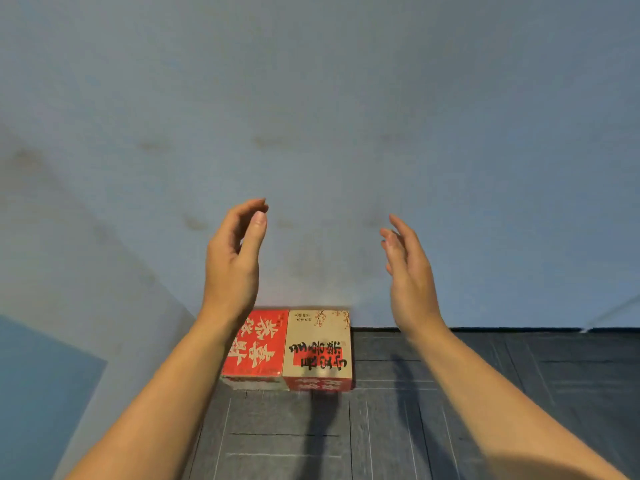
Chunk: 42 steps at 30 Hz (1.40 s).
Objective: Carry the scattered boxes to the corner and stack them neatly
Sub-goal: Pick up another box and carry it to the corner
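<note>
left hand [233, 258] raised in front of the blue wall [311, 98], fingers loosely curved, thumb up, holding nothing. its forearm crosses the left edge of the red box [258, 344] in view. red box sits on the floor against the wall, white lettering on top. beige box [317, 348] right beside it, sides touching, tops level, black lettering over a red patch. right hand [410, 275] also raised, fingers straight, spread wide, palm facing inward, empty. dark grey tiled floor [485, 393] to the right.
</note>
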### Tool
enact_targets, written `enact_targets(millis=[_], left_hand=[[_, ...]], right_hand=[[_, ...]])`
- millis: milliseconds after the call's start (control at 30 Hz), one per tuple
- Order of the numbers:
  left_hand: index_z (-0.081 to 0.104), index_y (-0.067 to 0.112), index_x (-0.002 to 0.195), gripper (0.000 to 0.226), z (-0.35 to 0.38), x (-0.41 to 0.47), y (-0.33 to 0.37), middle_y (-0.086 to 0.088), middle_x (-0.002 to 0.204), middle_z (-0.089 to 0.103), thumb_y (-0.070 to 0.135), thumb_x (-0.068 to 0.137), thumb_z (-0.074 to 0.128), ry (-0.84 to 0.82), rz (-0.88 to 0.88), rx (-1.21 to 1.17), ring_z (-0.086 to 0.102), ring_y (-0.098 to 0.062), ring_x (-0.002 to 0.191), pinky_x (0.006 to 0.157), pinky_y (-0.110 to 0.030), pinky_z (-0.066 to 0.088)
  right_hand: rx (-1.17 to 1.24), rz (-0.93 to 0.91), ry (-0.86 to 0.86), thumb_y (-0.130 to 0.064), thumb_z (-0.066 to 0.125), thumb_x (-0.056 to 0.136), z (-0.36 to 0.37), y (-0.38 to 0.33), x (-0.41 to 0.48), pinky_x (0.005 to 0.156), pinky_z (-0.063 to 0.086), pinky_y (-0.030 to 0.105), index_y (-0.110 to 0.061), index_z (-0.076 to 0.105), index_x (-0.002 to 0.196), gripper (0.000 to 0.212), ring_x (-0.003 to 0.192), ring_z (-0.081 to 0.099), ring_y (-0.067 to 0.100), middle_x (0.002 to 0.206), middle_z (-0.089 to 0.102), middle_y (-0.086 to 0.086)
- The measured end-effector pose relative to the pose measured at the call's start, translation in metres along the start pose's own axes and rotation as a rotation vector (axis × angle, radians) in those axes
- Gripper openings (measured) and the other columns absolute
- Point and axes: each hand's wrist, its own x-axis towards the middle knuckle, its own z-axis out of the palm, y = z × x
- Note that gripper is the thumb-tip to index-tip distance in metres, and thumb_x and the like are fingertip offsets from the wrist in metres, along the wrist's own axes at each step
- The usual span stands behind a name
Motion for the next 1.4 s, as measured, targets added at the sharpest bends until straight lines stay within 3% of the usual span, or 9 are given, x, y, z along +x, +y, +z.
enact_targets(millis=[167,300,467,733,900,1000,1133,1267,1400], left_hand=[[0.066,0.021,0.128,0.034,0.009,-0.008,0.06,0.007,0.126,0.072,0.037,0.101,0.052,0.018,0.125,-0.069,0.065,-0.011,0.125,0.112,-0.048,0.051],[0.066,0.02,0.127,0.036,0.017,0.0,0.082,0.007,0.12,0.074,0.039,0.099,0.053,-0.008,0.146,-0.137,0.068,-0.011,0.121,0.107,-0.045,0.055],[0.069,0.023,0.123,0.03,0.023,0.026,0.089,0.012,0.116,0.076,0.038,0.101,0.055,-0.108,0.229,-0.157,0.069,-0.013,0.118,0.105,-0.049,0.055],[0.07,0.031,0.116,0.024,0.034,0.076,0.083,0.009,0.115,0.077,0.043,0.099,0.058,-0.323,0.271,-0.251,0.071,-0.013,0.115,0.101,-0.051,0.056],[0.071,0.033,0.114,0.027,0.078,0.075,0.088,0.011,0.112,0.077,0.049,0.096,0.057,-0.527,0.258,-0.316,0.071,-0.013,0.113,0.097,-0.049,0.057],[0.071,0.028,0.115,0.03,0.118,0.042,0.102,0.008,0.113,0.077,0.048,0.097,0.056,-0.683,0.261,-0.404,0.071,-0.015,0.112,0.096,-0.045,0.058],[0.071,0.02,0.118,0.036,0.159,-0.032,0.137,0.006,0.109,0.076,0.044,0.101,0.052,-0.894,0.258,-0.521,0.072,-0.014,0.108,0.089,-0.031,0.057],[0.067,0.016,0.126,0.037,0.189,-0.127,0.18,0.007,0.11,0.075,0.039,0.102,0.05,-1.141,0.298,-0.601,0.071,-0.012,0.108,0.087,-0.023,0.055],[0.064,0.02,0.132,0.039,0.201,-0.249,0.224,0.012,0.115,0.076,0.041,0.101,0.052,-1.381,0.329,-0.692,0.07,-0.011,0.114,0.094,-0.024,0.056]], right_hand=[[0.048,-0.146,0.014,-0.075,0.044,0.085,-0.016,-0.072,-0.005,0.111,0.044,0.03,-0.047,0.05,0.139,0.061,0.133,0.054,-0.002,0.143,0.059,-0.014],[0.063,-0.177,0.072,-0.066,0.045,0.093,-0.022,-0.098,-0.008,0.117,0.045,0.04,-0.043,0.055,0.132,0.047,0.132,0.055,0.0,0.138,0.061,-0.017],[0.073,-0.211,0.18,-0.078,0.046,0.082,-0.026,-0.122,-0.009,0.117,0.045,0.04,-0.039,0.057,0.136,0.067,0.134,0.055,0.0,0.141,0.061,-0.015],[0.038,-0.263,0.395,-0.075,0.047,0.082,-0.004,-0.141,-0.013,0.117,0.046,0.041,-0.038,0.057,0.135,0.066,0.131,0.057,-0.002,0.137,0.064,-0.014],[-0.011,-0.247,0.606,-0.069,0.049,0.088,-0.021,-0.14,-0.045,0.118,0.045,0.039,-0.034,0.057,0.137,0.061,0.131,0.057,-0.001,0.137,0.064,-0.013],[-0.053,-0.234,0.767,-0.071,0.049,0.085,-0.05,-0.142,-0.082,0.117,0.046,0.038,-0.035,0.058,0.135,0.062,0.129,0.059,0.0,0.135,0.065,-0.014],[-0.084,-0.221,0.984,-0.059,0.046,0.092,-0.094,-0.155,-0.153,0.115,0.047,0.041,-0.03,0.058,0.136,0.054,0.122,0.062,-0.003,0.132,0.066,-0.013],[-0.12,-0.253,1.2,-0.064,0.048,0.091,-0.136,-0.171,-0.248,0.114,0.048,0.038,-0.029,0.058,0.137,0.059,0.122,0.063,-0.002,0.131,0.067,-0.012],[-0.188,-0.259,1.39,-0.067,0.045,0.091,-0.168,-0.181,-0.372,0.112,0.048,0.036,-0.033,0.057,0.138,0.059,0.123,0.062,-0.002,0.132,0.067,-0.012]])
